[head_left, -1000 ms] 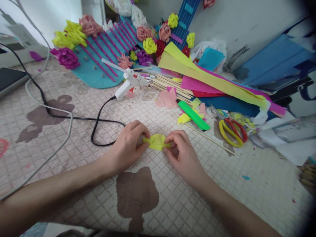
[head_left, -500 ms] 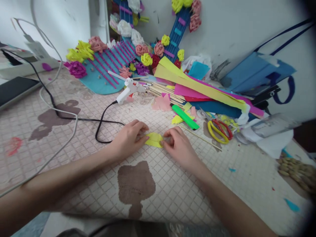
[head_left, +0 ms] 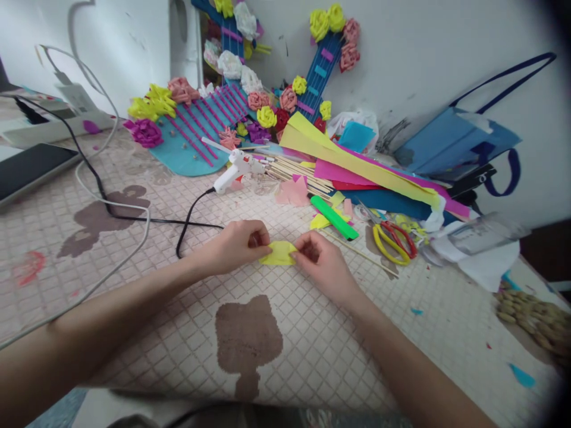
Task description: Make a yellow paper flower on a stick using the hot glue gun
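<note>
A small piece of yellow crepe paper (head_left: 281,254) is stretched between my two hands, just above the patterned tablecloth (head_left: 321,345). My left hand (head_left: 243,242) pinches its left end between thumb and fingers. At the other end, my right hand (head_left: 319,258) grips the paper the same way. Beyond the hands lie a green box cutter (head_left: 333,217) and a thin wooden stick (head_left: 366,254). A white glue gun (head_left: 234,171) rests farther back on the left, its black cord running toward my left hand.
Scissors (head_left: 392,241) with yellow and red handles lie to the right. Behind are wooden skewers (head_left: 297,175), rolled coloured paper (head_left: 357,157) and a paper guitar (head_left: 187,142) with flowers. A grey cable (head_left: 134,252) crosses my left forearm. Peanuts (head_left: 530,315) lie at the right edge.
The yellow paper looks flatter and more spread between my fingers, both hands still pinching its ends. The whole view has shifted slightly.
</note>
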A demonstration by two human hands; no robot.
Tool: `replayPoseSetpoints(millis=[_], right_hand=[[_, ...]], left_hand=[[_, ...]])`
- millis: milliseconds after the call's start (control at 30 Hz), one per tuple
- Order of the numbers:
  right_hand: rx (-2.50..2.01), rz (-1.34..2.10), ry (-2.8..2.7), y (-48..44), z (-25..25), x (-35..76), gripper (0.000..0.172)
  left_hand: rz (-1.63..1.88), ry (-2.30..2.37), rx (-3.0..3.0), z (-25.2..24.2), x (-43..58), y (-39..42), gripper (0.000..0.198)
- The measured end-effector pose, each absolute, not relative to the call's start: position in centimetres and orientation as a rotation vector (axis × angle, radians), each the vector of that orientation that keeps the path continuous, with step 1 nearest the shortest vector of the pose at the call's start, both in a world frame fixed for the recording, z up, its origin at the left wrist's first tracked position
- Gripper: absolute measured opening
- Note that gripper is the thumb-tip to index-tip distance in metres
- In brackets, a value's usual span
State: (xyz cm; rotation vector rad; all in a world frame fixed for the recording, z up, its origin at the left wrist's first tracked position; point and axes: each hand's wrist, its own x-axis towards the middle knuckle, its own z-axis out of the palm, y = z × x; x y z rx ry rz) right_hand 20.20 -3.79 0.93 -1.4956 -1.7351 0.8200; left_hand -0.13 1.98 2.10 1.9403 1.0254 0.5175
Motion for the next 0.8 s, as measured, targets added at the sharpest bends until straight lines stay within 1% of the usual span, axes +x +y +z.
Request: replayPoseSetpoints(millis=[67,133,233,333,433,600,667,800], right_hand=[[-1.424,0.758,-1.625,-3.7,0.8,20.1,0.013],[-1.4,0.571,-1.567,-3.9,1.0,19.9,0.016],[-1.339,0.326,-1.683,-4.6,1.4,19.1,0.016],[-1.23,0.264,-1.911,-5.2,1.4,18.2,0.021],[-1.222,0.245,-2.016,-5.2,1.0,17.7,0.024],[-1.208,0.21,-2.069,-4.8,0.6,18.0,0.018],[-1.195,0.2,-2.096,-4.7,0.6,18.5,0.015],[-1.209,0.187,-2.121,-4.4,0.5,20.1,0.017]], left_hand=[[0.568,0.967,1.745,1.9,-0.3,2.0,0.013],[0.606,0.93,1.553,1.8,-0.2,1.9,0.014],[0.603,0.928,1.278,2.1,0.2,1.4,0.012],[0.58,0.869,1.002,2.5,0.8,0.7,0.009],[0.556,0.814,0.872,2.5,1.3,0.1,0.009],[0.521,0.768,0.969,2.3,1.3,-0.2,0.015],[0.523,0.784,1.093,2.4,1.0,0.1,0.018],[0.482,0.911,1.479,2.3,-0.5,0.8,0.022]])
